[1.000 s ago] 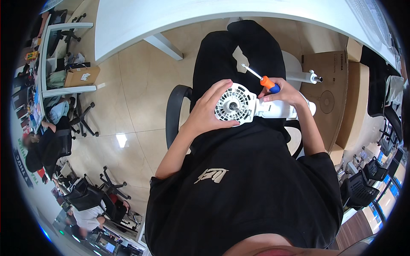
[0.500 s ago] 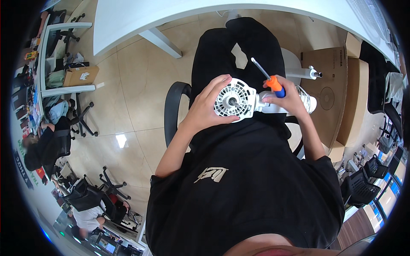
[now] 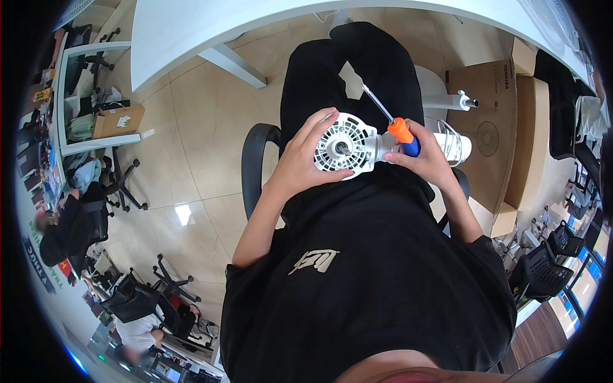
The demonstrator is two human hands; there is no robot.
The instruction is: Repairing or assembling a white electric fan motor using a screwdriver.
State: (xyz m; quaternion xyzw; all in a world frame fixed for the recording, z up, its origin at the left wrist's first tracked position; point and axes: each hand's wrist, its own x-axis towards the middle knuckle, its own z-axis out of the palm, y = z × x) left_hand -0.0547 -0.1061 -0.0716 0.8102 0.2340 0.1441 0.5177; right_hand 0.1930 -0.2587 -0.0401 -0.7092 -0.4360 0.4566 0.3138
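Observation:
Over my lap is a white fan motor housing (image 3: pixel 364 137) with a slotted round front and a metal shaft at its centre. My left hand (image 3: pixel 297 159) is wrapped round its left side, thumb along the lower rim and fingers over the top. In my right hand (image 3: pixel 429 158) is a screwdriver (image 3: pixel 397 127) with an orange and blue handle, its metal tip pointing up and left, away from the housing. That hand's thumb also rests at the white fan neck (image 3: pixel 387 142) beside the housing. A white lower part wound with a cord (image 3: pixel 456 148) extends rightward behind the hand.
A white table (image 3: pixel 185 35) curves across the far side. At right, a white pole with a metal end (image 3: pixel 450 102) lies by a large open cardboard box (image 3: pixel 504 127). My chair's armrest (image 3: pixel 255 163) is at left. Farther left are people, office chairs and a small box (image 3: pixel 118 121).
The screwdriver and my right hand have shifted slightly left, closer to the motor housing. The housing has moved a little left too, with my left hand still round it.

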